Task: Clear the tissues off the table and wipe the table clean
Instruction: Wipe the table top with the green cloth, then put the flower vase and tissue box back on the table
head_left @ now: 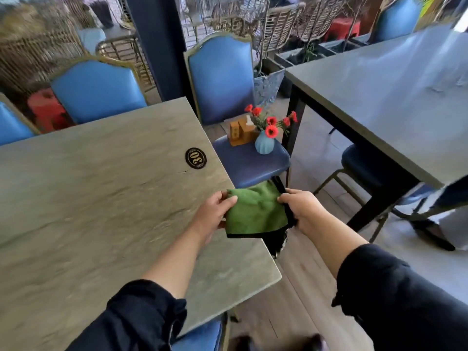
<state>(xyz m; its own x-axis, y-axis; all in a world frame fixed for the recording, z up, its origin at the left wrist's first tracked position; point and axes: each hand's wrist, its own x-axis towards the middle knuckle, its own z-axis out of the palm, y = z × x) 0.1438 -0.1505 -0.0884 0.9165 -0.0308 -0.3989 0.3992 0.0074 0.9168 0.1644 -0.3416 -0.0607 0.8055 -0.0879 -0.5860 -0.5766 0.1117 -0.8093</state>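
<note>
Head view: green cloth [255, 211] between hands

Single head-worn wide-angle view, looking forward and steeply down from close above the table [101, 198], its near corner at centre. Both forearms entering from 6 o'clock. Blue chairs [96, 89] at 11 to 12 o'clock, second table [379, 97] at 2 o'clock.
</note>
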